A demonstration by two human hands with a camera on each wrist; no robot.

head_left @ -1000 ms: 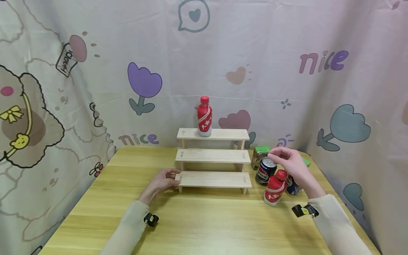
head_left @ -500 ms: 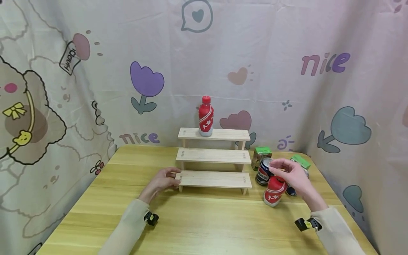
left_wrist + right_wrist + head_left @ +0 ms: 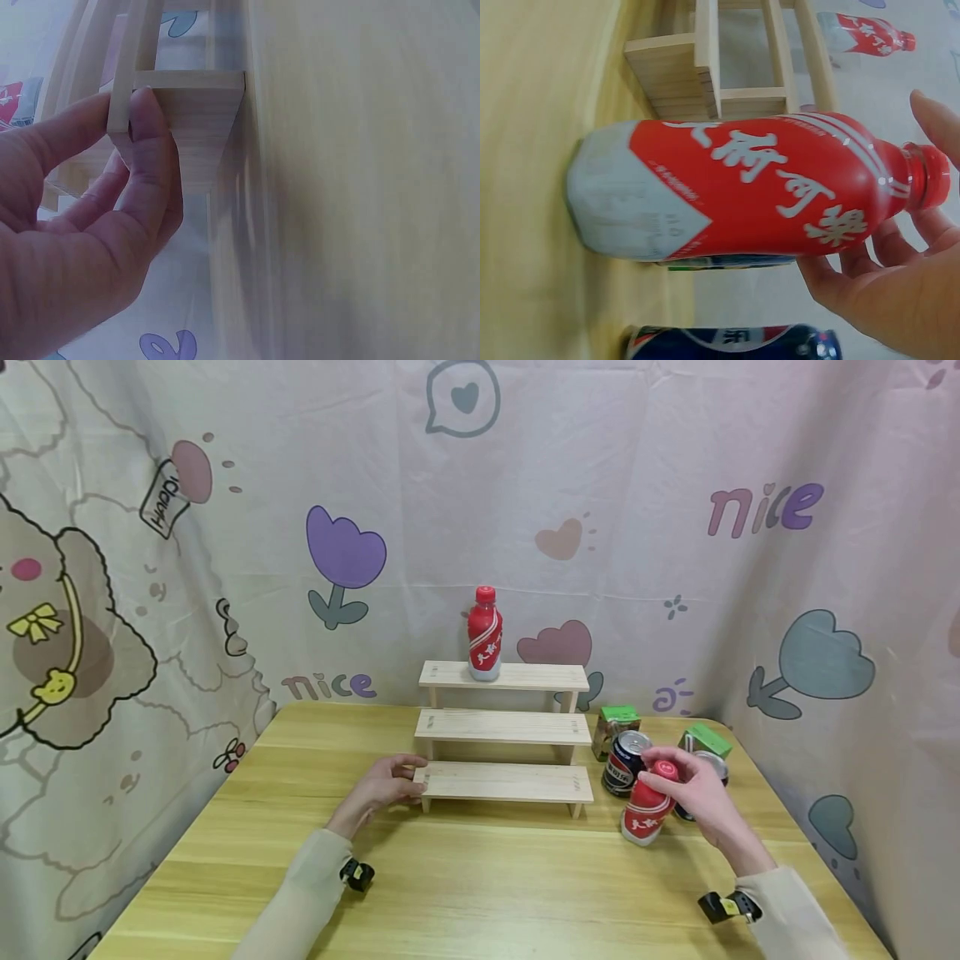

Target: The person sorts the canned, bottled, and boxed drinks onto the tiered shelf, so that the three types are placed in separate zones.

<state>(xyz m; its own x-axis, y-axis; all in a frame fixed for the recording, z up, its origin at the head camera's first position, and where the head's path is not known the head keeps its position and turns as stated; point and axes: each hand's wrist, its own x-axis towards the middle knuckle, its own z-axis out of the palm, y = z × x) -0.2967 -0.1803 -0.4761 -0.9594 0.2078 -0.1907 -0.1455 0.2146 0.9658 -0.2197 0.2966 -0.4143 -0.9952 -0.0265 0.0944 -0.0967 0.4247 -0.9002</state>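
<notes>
Your left hand (image 3: 382,785) pinches the left end of the lowest board of a three-tier wooden display stand (image 3: 502,781), thumb on top and fingertips underneath. Your right hand (image 3: 693,785) is at the neck of a red-and-white cola bottle (image 3: 647,814) with a red cap, which stands on the wooden counter (image 3: 465,893) to the right of the stand. In the right wrist view your thumb is apart from the cap and your fingers curve behind the neck, so that hand is partly spread; you cannot tell whether those fingers touch the plastic.

A matching red bottle (image 3: 485,639) stands upright on the top tier, left of its middle. Just left of the bottle at your right hand is a dark blue soda can (image 3: 622,768), with a green-topped carton (image 3: 615,735) behind it. Beyond your right hand are a second can (image 3: 716,766), partly hidden, and another green-topped carton (image 3: 707,739). A pale curtain (image 3: 420,502) printed with tulips, hearts and the word "nice" hangs behind the counter.
</notes>
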